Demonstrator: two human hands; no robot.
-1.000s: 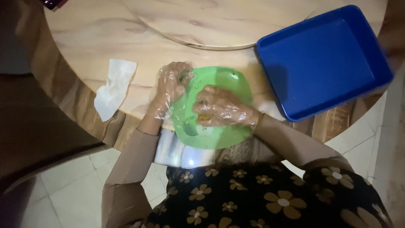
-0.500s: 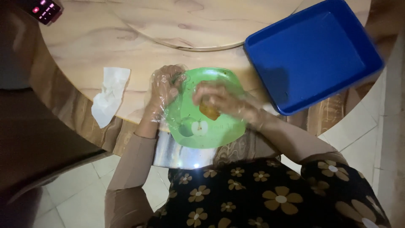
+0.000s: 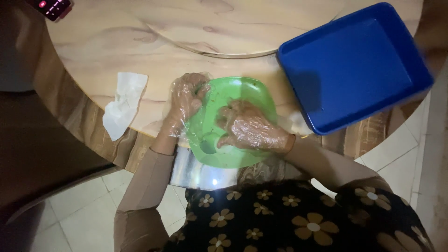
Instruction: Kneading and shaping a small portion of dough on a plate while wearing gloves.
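Green square plastic plate [image 3: 242, 95] is being gripped at its edge by the gloved left hand [image 3: 185, 100]; right hand [image 3: 249, 130], fingers curled, is pressing inside it.

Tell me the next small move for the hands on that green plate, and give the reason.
Probably keep the left hand gripping the rim of the green plate and sweep the right hand across its middle. Both hands wear clear plastic gloves, the right one lies flat on the plate's face, and the plate overhangs the edge of the wooden table, so it likely needs steadying.
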